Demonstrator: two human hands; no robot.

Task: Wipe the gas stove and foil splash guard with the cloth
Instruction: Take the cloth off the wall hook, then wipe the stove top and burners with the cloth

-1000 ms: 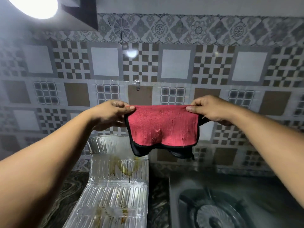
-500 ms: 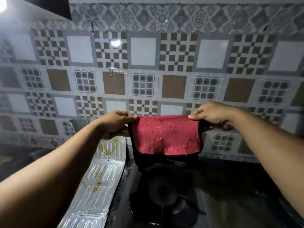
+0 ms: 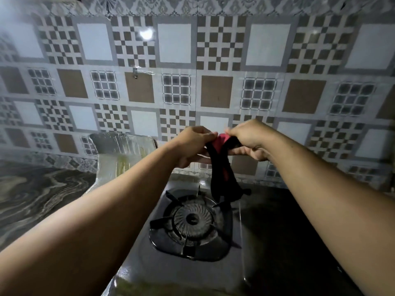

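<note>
— Since the earlier frame, what moved?
— Both hands have come together; the cloth [image 3: 221, 165], then stretched flat, now hangs folded in a narrow strip.
— Grip?
— Left hand [image 3: 193, 146] and right hand [image 3: 249, 139] pinch its top edge, fingers closed on fabric, tail dangling below them above the gas stove [image 3: 192, 223]; the foil splash guard [image 3: 119, 152] stands off beyond the left fingers.
— Handling?
— Likely light, soft, limp; best bunched into the palm.

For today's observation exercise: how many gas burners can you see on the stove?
1. The burner sits on the left part of the stove, below the cloth held by the left hand and right hand. The dark right side may hide another.
</note>
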